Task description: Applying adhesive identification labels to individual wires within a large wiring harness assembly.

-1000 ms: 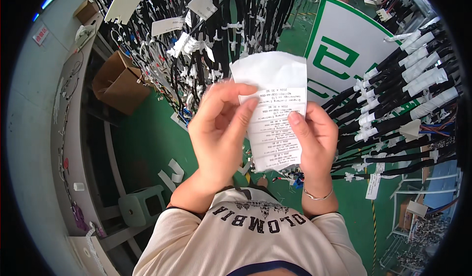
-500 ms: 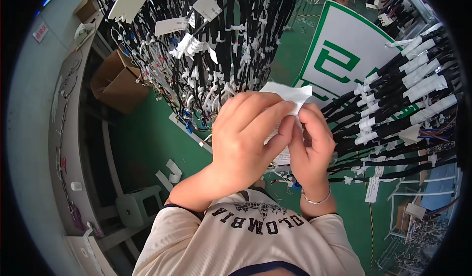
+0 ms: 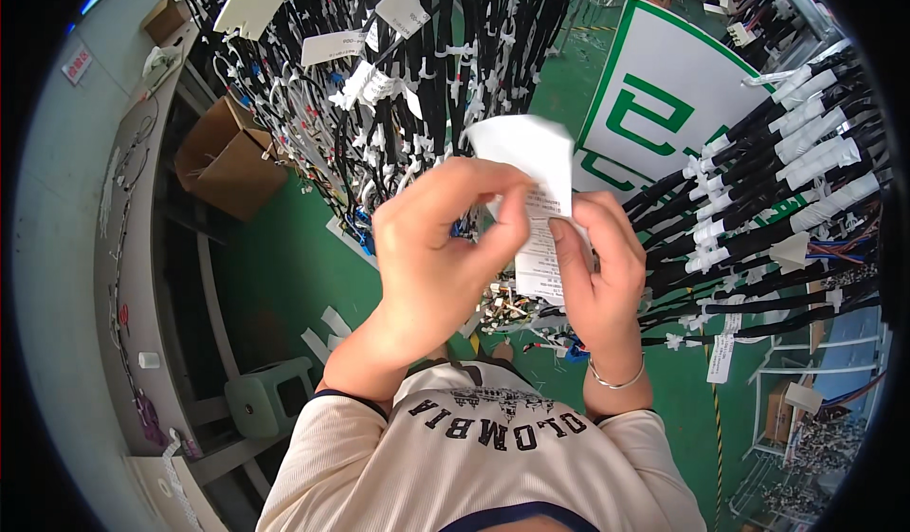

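A white strip of printed labels (image 3: 540, 265) is held up in front of my chest, its blank upper end bent over and slightly blurred. My right hand (image 3: 609, 271) grips the strip's right edge between thumb and fingers. Thumb and index finger of my left hand (image 3: 431, 243) are pinched together at the strip's left side, near the fold. What exactly lies between those left fingertips is partly hidden. Small print shows on the lower part of the strip, which hangs between the two hands.
Black wire harnesses (image 3: 441, 67) with white tape and tags hang ahead. More taped harness bundles (image 3: 796, 172) reach in from the right, before a white and green sign (image 3: 654, 96). At left are a cardboard box (image 3: 223, 157), a stool (image 3: 270, 399) and a long bench (image 3: 142, 276).
My left hand has shifted left and its fingers have drawn back from my right hand. The label strip has come upright, showing more of its printed length.
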`<state>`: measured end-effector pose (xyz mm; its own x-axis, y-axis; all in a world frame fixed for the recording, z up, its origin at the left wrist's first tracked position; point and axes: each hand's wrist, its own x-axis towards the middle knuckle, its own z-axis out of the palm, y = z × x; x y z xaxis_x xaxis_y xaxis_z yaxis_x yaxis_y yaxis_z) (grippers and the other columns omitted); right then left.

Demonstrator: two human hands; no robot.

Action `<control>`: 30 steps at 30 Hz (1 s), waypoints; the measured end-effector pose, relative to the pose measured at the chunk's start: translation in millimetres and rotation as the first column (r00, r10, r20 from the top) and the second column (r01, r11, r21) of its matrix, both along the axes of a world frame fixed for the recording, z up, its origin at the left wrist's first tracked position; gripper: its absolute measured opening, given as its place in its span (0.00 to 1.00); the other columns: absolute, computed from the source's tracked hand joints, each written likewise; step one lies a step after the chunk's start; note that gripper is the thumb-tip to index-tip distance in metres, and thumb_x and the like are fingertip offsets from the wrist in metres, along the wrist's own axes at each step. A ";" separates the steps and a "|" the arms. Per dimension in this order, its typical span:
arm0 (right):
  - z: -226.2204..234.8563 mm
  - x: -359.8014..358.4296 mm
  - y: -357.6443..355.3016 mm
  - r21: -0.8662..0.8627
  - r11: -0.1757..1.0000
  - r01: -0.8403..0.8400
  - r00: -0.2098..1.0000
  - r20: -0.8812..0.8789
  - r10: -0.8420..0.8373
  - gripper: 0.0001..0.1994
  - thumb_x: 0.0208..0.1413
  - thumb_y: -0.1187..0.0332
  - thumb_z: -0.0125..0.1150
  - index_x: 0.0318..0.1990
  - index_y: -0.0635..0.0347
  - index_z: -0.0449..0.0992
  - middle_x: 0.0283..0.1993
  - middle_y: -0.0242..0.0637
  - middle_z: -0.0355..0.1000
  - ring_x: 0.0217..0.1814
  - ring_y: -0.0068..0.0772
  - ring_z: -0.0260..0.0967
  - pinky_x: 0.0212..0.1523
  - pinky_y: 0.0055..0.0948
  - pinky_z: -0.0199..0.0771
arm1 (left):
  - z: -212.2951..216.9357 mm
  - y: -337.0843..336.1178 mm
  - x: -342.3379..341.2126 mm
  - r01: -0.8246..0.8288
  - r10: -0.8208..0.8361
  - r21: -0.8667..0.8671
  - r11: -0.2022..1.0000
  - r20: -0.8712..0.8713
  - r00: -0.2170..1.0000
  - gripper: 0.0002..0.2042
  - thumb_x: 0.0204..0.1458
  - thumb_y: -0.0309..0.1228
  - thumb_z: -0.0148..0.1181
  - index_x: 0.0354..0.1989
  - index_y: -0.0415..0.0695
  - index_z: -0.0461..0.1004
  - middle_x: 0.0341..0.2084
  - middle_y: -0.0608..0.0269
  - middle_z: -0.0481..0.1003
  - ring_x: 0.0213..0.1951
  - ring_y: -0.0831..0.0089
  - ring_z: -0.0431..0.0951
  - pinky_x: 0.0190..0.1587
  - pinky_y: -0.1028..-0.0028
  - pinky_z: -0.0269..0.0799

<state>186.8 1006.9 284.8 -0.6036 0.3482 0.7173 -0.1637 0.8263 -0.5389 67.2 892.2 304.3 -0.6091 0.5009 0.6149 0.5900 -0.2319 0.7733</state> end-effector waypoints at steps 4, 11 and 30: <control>0.1 -2.9 -2.3 -0.058 0.997 -0.050 0.998 -0.045 0.048 0.10 0.51 0.86 0.58 0.41 0.70 0.72 0.36 0.44 0.70 0.32 0.38 0.71 0.32 0.29 0.71 | 6.4 -1.0 4.0 0.071 -0.078 -0.049 0.996 -0.152 0.985 0.12 0.42 0.17 0.69 0.38 0.36 0.81 0.33 0.60 0.80 0.36 0.74 0.80 0.39 0.77 0.75; 1.5 0.4 0.3 -0.011 0.998 -0.056 0.998 0.006 0.056 0.08 0.53 0.85 0.59 0.40 0.70 0.72 0.37 0.44 0.70 0.34 0.39 0.71 0.34 0.28 0.72 | 3.4 -1.6 -7.9 0.239 -0.236 -0.068 0.969 0.050 0.970 0.06 0.48 0.15 0.64 0.34 0.34 0.82 0.33 0.59 0.80 0.35 0.73 0.80 0.39 0.78 0.74; -8.2 0.4 2.3 -0.883 0.012 -0.469 0.562 -0.287 0.776 0.48 0.53 0.63 0.68 0.75 0.57 0.40 0.24 0.38 0.74 0.23 0.21 0.71 0.25 0.18 0.67 | -16.1 -14.3 13.2 0.061 -0.614 0.655 0.753 0.667 0.423 0.07 0.61 0.28 0.57 0.44 0.39 0.76 0.35 0.66 0.76 0.36 0.78 0.71 0.44 0.76 0.67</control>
<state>187.2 1009.2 276.6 -0.9913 -0.0111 0.1314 -0.1119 -0.4568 -0.8825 80.4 877.9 288.2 -0.7831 0.6058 0.1403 -0.4641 -0.7195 0.5166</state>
